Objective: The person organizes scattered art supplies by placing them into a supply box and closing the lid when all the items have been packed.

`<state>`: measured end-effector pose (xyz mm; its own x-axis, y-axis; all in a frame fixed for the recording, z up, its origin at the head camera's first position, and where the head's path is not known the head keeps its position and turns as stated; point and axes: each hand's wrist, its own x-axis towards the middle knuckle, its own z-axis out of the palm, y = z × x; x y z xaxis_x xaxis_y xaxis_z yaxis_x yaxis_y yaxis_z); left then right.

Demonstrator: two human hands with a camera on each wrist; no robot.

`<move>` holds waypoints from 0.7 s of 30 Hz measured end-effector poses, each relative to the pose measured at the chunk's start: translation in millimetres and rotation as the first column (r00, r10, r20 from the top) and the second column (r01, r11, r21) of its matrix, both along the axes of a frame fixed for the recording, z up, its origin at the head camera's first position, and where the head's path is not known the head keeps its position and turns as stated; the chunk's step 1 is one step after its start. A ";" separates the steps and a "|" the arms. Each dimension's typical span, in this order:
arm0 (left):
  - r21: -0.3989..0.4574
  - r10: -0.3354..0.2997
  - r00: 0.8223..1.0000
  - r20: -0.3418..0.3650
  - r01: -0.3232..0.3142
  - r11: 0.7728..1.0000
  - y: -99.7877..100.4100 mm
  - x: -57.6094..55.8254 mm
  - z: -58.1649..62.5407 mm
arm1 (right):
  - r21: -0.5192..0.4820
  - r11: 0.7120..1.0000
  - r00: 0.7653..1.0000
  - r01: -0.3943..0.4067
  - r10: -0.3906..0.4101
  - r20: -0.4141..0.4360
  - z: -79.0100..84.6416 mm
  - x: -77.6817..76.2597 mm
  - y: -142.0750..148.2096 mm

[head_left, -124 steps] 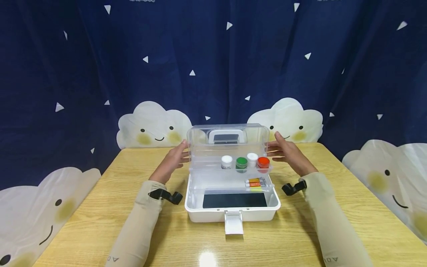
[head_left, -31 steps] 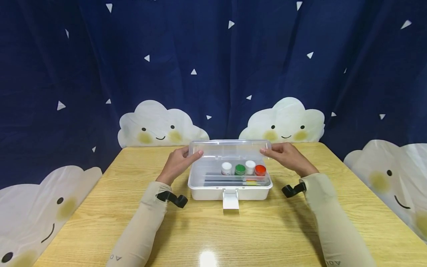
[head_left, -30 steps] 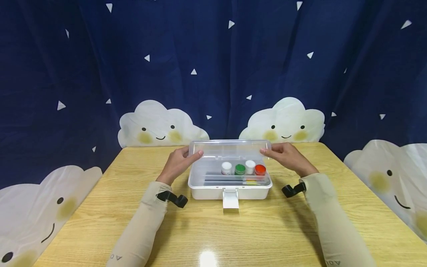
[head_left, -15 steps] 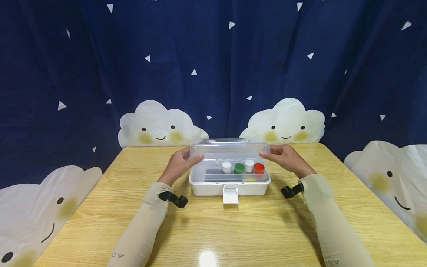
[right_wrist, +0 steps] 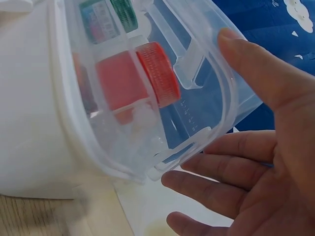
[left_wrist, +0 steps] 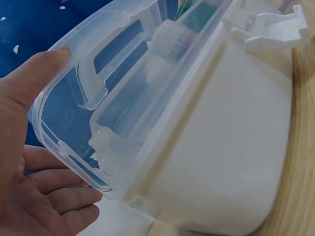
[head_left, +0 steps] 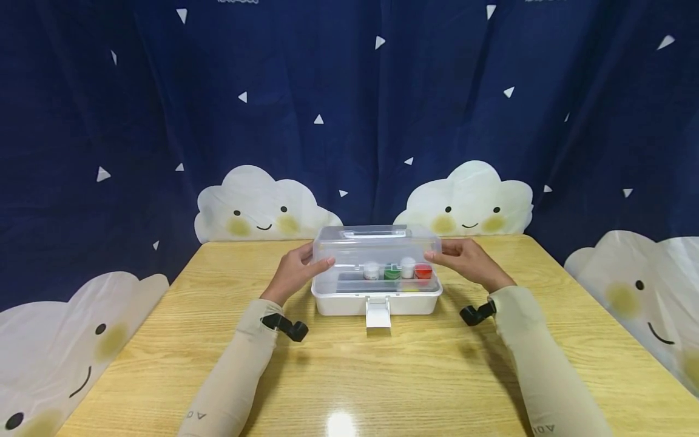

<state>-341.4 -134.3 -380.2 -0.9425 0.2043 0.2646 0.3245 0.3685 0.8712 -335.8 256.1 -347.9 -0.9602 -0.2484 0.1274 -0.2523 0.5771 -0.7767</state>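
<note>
A white plastic case [head_left: 341, 304] with a clear hinged lid [head_left: 377, 250] stands mid-table, its front latch [head_left: 378, 314] hanging down. The lid is tilted forward, partly lowered over the base. My left hand [head_left: 292, 273] holds the lid's left end, thumb [left_wrist: 47, 66] over its rim and fingers outside. At the other end my right hand [head_left: 474, 262] holds the lid likewise, its thumb [right_wrist: 246, 56] on the rim. Through the plastic show a red-capped jar [head_left: 423, 271], a green-capped jar [head_left: 392, 273] and two white jars [head_left: 371, 271]. Parts of the fingers are hidden behind the lid.
The case rests on a light wood table [head_left: 349, 376]. Behind it hangs a dark blue curtain [head_left: 349, 109] with white triangles and smiling clouds [head_left: 262, 206]. A white carry handle [head_left: 374, 234] sits on the lid. Each wrist wears a black camera mount [head_left: 292, 329].
The lid has swung forward and down from leaning back, and the tiered trays have folded into the base. My hands have moved from beside the case to grip the lid's ends.
</note>
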 end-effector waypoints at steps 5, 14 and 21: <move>-0.004 -0.010 1.000 0.012 0.010 1.000 -1.0 -0.9 -3.1 | -0.002 1.000 1.000 -0.006 0.006 0.016 -3.5 -1.7 0.3; 0.002 -0.034 0.999 -0.025 0.034 0.999 -2.8 -6.0 -9.1 | -0.021 0.999 1.000 -0.030 0.029 -0.011 -9.0 -5.6 0.5; 0.007 -0.043 0.999 -0.019 0.043 0.999 -2.9 -12.4 -16.5 | -0.016 1.000 1.000 -0.022 0.022 -0.003 -12.6 -6.9 1.5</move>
<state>-353.8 -137.2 -396.6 -0.9275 0.2426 0.2842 0.3567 0.3477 0.8671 -342.7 257.7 -360.5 -0.9542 -0.2672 0.1344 -0.2671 0.5590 -0.7849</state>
